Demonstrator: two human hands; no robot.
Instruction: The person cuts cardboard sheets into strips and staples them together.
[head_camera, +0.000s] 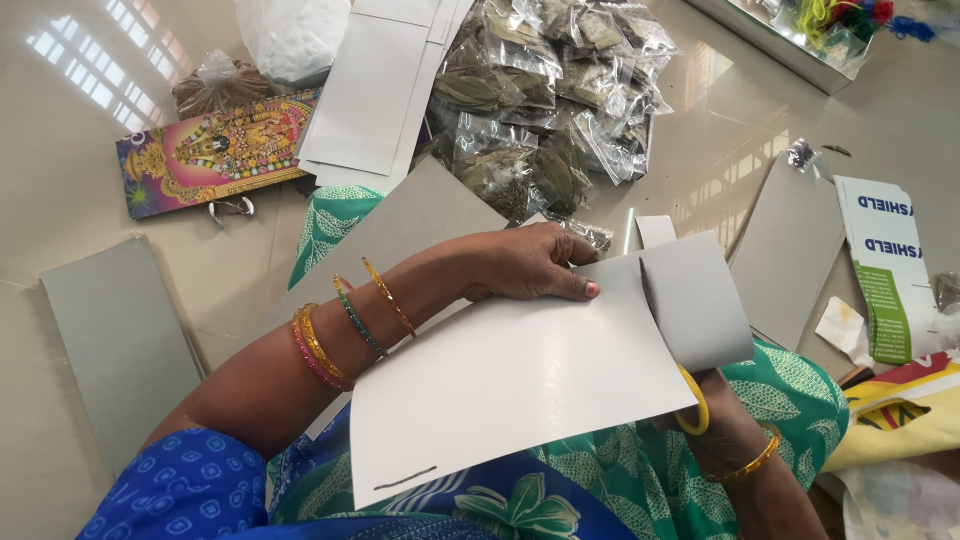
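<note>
My left hand (530, 265) grips the top edge of a white card sheet (510, 385), thumb pressed on its face. The sheet is partly cut: a grey strip (700, 305) curls up and over at its right side. My right hand (725, 425) is mostly hidden under the sheet and holds scissors with a yellow handle (693, 403); the blades are out of sight behind the card. Several bangles ring my left forearm, one gold bangle my right wrist. The sheet lies over my lap in green patterned cloth.
A heap of clear packets with dried leaves (550, 95) lies ahead on the floor. White and grey card sheets (385, 80) lie around, one grey board (120, 340) at left. A colourful picture card (215, 150), a flattened printed box (885, 265), a metal tray (790, 45).
</note>
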